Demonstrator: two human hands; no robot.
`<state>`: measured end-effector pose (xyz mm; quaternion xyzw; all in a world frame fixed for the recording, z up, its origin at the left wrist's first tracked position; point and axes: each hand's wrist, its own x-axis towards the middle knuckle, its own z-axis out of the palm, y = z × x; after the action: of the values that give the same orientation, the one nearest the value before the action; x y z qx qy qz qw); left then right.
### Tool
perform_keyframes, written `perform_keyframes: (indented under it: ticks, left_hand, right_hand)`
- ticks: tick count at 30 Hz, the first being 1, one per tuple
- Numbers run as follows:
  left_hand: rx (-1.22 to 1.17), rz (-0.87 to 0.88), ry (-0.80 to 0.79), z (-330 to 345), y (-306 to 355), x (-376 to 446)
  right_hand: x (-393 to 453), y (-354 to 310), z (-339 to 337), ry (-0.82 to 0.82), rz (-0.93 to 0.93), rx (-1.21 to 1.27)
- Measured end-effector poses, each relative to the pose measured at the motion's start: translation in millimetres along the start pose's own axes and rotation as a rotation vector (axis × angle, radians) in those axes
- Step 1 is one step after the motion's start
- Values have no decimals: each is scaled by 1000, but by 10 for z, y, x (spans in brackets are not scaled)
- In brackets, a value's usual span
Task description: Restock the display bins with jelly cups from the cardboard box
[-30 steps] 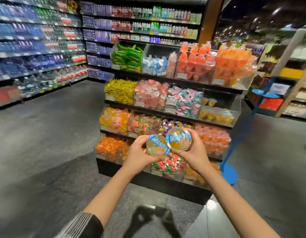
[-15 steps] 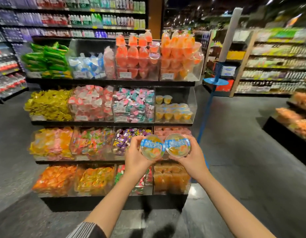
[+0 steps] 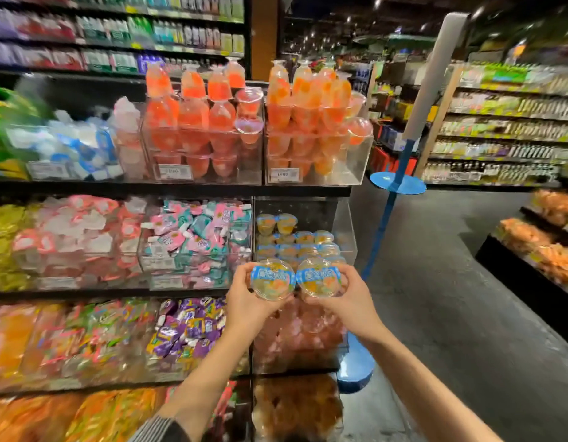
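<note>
So the big thing here is the candy rack (image 3: 186,188), black shelves stacked with clear bins, filling most of the left and middle of the shot. Top tier has tall orange-red jelly cups (image 3: 193,122) piled up in one bin and paler orange ones (image 3: 311,119) in the next bin over, each with a small price tag on the front. Off to the right there's grey floor (image 3: 451,282), a blue pole (image 3: 384,224) with a round blue disc on it, and more shelving (image 3: 506,129) way in the back, all pretty blurry.

Second tier down, far right end, is the half-full bin (image 3: 341,218) that already has some small yellow-orange cups (image 3: 295,240) sitting in rows, blue-rimmed lids up. Left of it is a bin of pink and teal pouches (image 3: 196,237), and below that purple wrapped sweets (image 3: 186,327).

Both arms reach in from the bottom. The left hand (image 3: 247,304) has its fingers and thumb curled round the left cup (image 3: 272,279), and the right hand (image 3: 349,298) is wrapped round the right cup (image 3: 319,277) the same way. The two cups are held side by side, touching or as good as, lids tilted toward the camera, right in front of the lower front edge of that half-full bin, not inside it. Lids have blue print I can't read. There's a striped sleeve (image 3: 161,429) at the left elbow.
</note>
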<state>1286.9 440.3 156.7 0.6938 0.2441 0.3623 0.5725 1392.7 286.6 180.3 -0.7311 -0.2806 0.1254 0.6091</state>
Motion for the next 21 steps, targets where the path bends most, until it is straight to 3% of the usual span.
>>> perform_keyframes:
  ticks: [4,14,18,21]
  left_hand:
    - [62,-6,-6,303,-233,603]
    - [-24,-106,215,1052,-925,1929]
    - [47,-156,246,1245,-1141,2207]
    - [258,-180,257,1359,-1108,2181]
  right_hand:
    - [786,232,-62,39,52,37]
    - [2704,1124,-79,91,203,-12]
    - [3250,1517,29,111,260,-56]
    - [3506,1679,173,56,284,-58]
